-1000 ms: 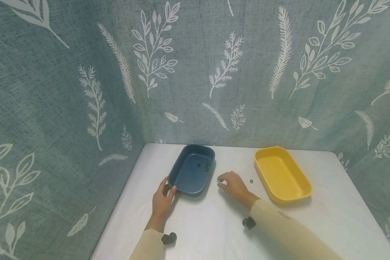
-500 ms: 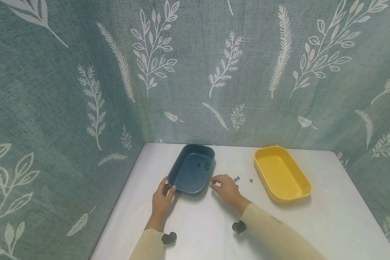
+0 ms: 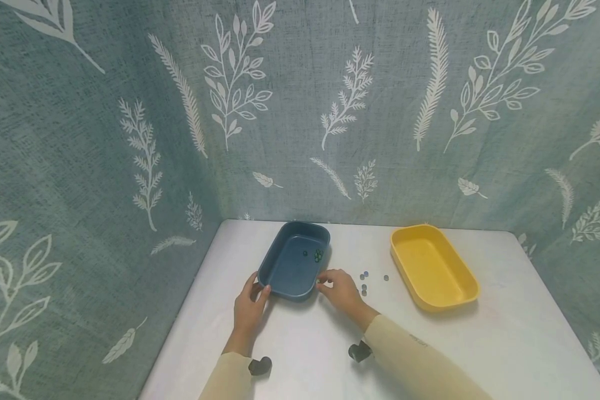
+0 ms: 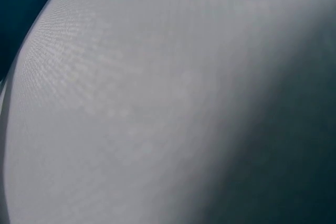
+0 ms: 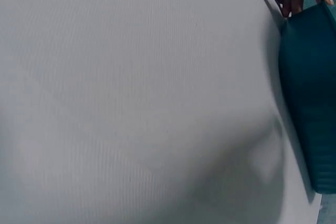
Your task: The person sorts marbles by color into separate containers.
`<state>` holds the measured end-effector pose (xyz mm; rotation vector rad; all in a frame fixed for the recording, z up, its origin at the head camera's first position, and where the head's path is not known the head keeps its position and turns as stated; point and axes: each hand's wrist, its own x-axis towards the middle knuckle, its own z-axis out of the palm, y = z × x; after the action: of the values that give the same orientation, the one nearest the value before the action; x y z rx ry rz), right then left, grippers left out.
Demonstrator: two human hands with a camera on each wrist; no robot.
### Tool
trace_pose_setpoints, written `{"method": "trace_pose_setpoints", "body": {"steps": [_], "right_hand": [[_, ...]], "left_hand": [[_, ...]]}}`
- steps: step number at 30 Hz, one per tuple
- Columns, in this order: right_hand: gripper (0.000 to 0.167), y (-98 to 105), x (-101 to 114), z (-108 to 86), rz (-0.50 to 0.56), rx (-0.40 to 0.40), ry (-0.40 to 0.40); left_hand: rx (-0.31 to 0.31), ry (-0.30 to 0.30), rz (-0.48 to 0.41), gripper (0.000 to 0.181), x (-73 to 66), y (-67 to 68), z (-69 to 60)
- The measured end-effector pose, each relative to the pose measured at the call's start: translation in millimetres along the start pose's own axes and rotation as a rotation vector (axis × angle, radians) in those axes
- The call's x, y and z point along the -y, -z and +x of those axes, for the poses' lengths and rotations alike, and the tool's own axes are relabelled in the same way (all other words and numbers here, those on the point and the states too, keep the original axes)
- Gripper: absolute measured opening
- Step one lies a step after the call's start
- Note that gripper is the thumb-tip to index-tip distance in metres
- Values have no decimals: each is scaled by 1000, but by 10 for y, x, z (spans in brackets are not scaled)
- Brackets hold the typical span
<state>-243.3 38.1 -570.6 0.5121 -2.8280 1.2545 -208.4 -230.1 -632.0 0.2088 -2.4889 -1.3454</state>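
A tiny piece (image 3: 318, 281), hard to make out from where I stand, is pinched in the right hand's (image 3: 341, 290) fingertips beside the blue tray's (image 3: 291, 272) right wall. The left hand (image 3: 249, 308) grips its near-left corner. Green pieces (image 3: 318, 256) lie inside; greyish pieces (image 3: 364, 287) and a yellow tray (image 3: 436, 272) sit rightward.

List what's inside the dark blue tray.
The dark blue tray holds clustered small green pieces, with one lone green piece left of them; anything beneath the cluster is covered.
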Motion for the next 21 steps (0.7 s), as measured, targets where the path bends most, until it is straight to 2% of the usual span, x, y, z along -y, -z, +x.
{"method": "trace_pose_setpoints", "body": {"steps": [5, 13, 21], "right_hand": [[21, -48, 39, 1, -6, 6, -4], [22, -123, 63, 23, -14, 25, -55], [22, -138, 69, 28, 16, 9, -3]], "left_hand": [[-10, -3, 11, 61, 20, -16, 2], [6, 11, 13, 59, 7, -7, 6], [10, 19, 8, 60, -8, 6, 4]]}}
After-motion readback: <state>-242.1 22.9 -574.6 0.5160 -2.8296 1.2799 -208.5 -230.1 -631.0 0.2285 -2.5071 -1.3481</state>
